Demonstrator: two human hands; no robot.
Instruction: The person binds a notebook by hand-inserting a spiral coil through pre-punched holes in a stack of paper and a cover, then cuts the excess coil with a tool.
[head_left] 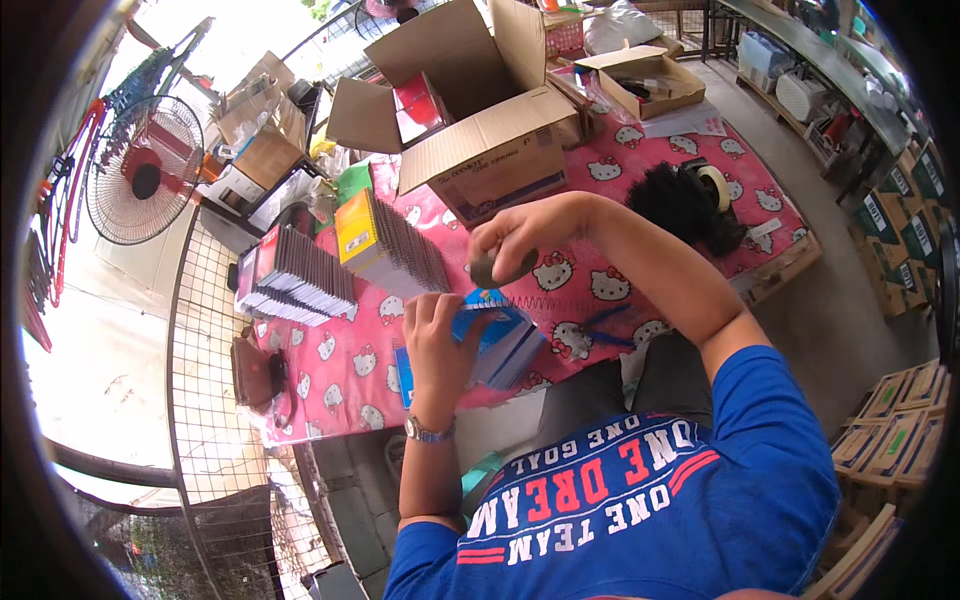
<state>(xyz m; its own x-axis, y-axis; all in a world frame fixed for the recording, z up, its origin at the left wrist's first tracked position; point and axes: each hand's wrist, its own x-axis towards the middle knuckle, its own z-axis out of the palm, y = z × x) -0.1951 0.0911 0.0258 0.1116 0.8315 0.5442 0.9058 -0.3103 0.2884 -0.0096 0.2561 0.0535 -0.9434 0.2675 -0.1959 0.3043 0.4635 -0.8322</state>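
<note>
Far left, a red-topped notebook stack [300, 280], then a yellow-topped stack [392, 245]; both look bound and done to me. The left hand [440, 340] has its fingers bent over a blue notebook [508, 340] at the table's near edge. The right hand [520, 235] curls around something dark, can't tell what. The wire coil [540, 304] sticks out rightward, so I'd guess this one's unfinished.

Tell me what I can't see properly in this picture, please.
All in the head view:
- Part of the blue cover: behind the left hand.
- The dark thing at the right hand: partly covered by that hand, too small to name.
- The bottom of the big cardboard box: behind its front side.
- Stacked brown boxes: cut off by the dark rim.
</note>
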